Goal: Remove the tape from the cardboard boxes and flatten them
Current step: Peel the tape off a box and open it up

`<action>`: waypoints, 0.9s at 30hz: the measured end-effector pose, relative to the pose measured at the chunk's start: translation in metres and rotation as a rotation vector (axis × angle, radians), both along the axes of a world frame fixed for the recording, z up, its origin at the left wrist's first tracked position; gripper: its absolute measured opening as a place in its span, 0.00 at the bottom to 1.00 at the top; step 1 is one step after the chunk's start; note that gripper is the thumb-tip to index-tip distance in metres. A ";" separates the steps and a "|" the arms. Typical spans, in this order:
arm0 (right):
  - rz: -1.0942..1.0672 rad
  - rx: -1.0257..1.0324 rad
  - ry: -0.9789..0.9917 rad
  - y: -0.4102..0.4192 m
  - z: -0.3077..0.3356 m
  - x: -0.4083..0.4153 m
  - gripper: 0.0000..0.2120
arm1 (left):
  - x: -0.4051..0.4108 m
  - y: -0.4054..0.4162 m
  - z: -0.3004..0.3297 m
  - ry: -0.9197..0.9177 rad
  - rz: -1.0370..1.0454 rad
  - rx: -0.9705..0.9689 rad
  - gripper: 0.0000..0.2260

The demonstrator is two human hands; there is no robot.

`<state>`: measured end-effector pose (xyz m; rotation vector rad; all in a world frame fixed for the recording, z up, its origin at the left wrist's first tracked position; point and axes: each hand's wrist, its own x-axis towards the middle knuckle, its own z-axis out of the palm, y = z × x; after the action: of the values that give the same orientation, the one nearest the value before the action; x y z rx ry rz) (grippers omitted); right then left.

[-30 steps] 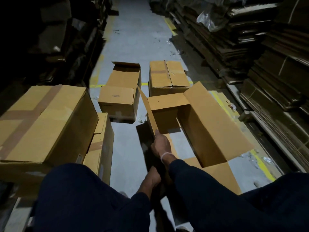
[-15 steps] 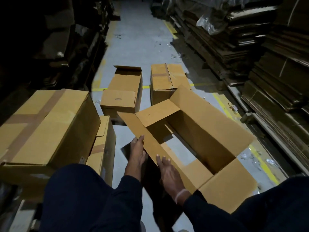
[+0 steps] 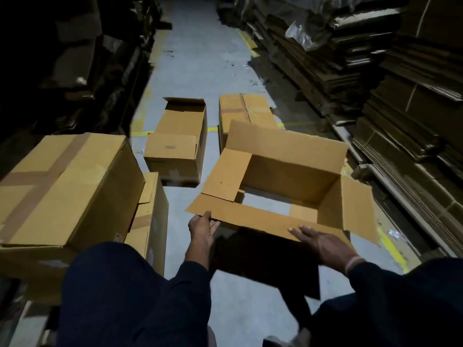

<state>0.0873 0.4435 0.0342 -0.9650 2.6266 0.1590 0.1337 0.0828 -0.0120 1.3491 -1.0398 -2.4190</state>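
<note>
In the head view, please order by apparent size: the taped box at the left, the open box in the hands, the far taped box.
1. Taped box at the left, though nearest the camera.
2. Open box.
3. Far taped box.

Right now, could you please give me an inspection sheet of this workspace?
Surface: grey floor with yellow lines.
Job's things: open box untaped, floor visible through it; taped box at left; further boxes beyond.
Clutter: scraps on floor.
Hands: left hand grips the near flap's corner; right hand lies flat on that flap.
Cables: nothing seen.
Surroundings: flattened cardboard stacks at right; dark shelving left.
</note>
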 end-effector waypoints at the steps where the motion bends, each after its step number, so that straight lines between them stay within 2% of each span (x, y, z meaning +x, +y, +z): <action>1: -0.039 0.007 0.023 0.003 0.000 -0.002 0.41 | 0.002 0.002 -0.002 -0.009 -0.001 -0.004 0.14; 3: -0.091 0.021 0.045 -0.001 -0.004 0.000 0.41 | 0.005 0.005 -0.006 -0.036 0.003 -0.007 0.15; 6: -0.108 -0.035 0.048 -0.031 -0.010 0.014 0.34 | 0.008 0.008 -0.007 -0.076 -0.044 0.040 0.13; 10: -0.076 -0.157 0.075 -0.102 -0.021 0.024 0.29 | 0.025 0.038 -0.006 -0.110 -0.305 0.240 0.02; 13: -0.046 -0.084 0.052 -0.144 -0.036 0.031 0.27 | 0.038 0.055 -0.014 -0.104 -0.376 0.322 0.05; 17: 0.003 -0.035 0.074 -0.138 -0.044 0.036 0.30 | 0.034 0.039 -0.025 -0.125 -0.274 0.153 0.08; 19: 0.067 -0.049 0.095 -0.121 -0.039 0.036 0.32 | 0.028 0.022 -0.029 -0.223 -0.165 -0.040 0.06; 21: 0.085 -0.074 0.078 -0.101 -0.034 0.032 0.35 | 0.024 0.014 -0.033 -0.263 -0.229 -0.161 0.07; 25: 0.064 -0.126 0.009 -0.063 -0.031 0.020 0.41 | 0.025 0.040 -0.033 -0.123 -0.409 -0.178 0.07; 27: 0.060 -0.098 -0.062 -0.055 -0.027 0.016 0.40 | 0.028 0.053 -0.039 -0.134 -0.477 -0.267 0.05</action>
<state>0.1036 0.3881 0.0074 -1.0642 2.5707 0.0139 0.1615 0.1362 -0.0512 1.2995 -1.8278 -2.3884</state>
